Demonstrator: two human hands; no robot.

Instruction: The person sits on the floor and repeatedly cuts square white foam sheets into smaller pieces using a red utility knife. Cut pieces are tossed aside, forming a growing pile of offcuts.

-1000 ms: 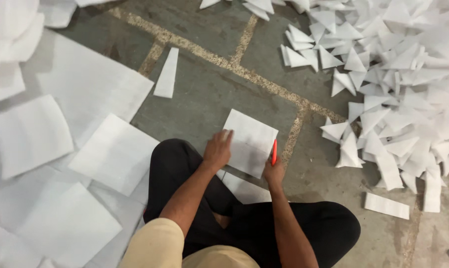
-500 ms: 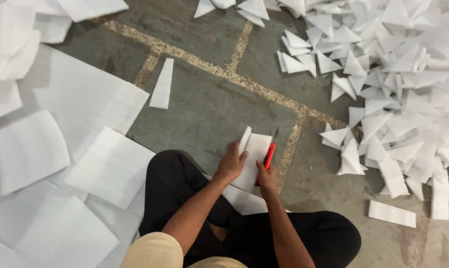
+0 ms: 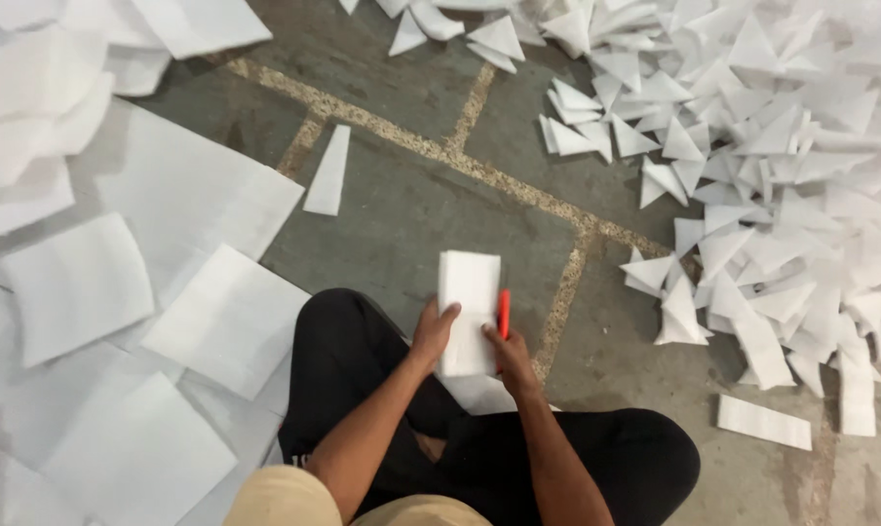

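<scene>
**Folded sheet held between both your hands over your knee**

You are holding a white sheet folded into a narrow upright rectangle (image 3: 468,312) just in front of your crossed legs, above the grey stone floor (image 3: 411,234). It is standing lengthwise away from you, its far end pointing toward the pale gritty seam in the floor (image 3: 518,185).

Your left hand (image 3: 433,333) is gripping the sheet's left edge near the lower half, thumb lying across the face and fingers curling behind, so the hand is pinching the paper. Your left forearm is reaching up from the lower left, bent at the elbow over your black trouser leg (image 3: 348,380).

Your right hand (image 3: 511,356) is pressing against the sheet's lower right edge, fingers closed onto it. That same hand is also keeping a thin red pen (image 3: 504,314) tucked along the paper's right side, pointing away from you. Your right forearm is coming in from the lower right, almost straight.

Another flat white sheet (image 3: 484,392) is lying just beneath your hands. To your left, large unfolded white sheets (image 3: 231,317) are overlapping on the floor. One narrow tapered white strip (image 3: 328,170) is lying apart farther out. To your right, a big heap of white folded triangles (image 3: 782,166) is spreading across the floor, with a small white rectangular piece (image 3: 764,422) lying near your right knee.
</scene>
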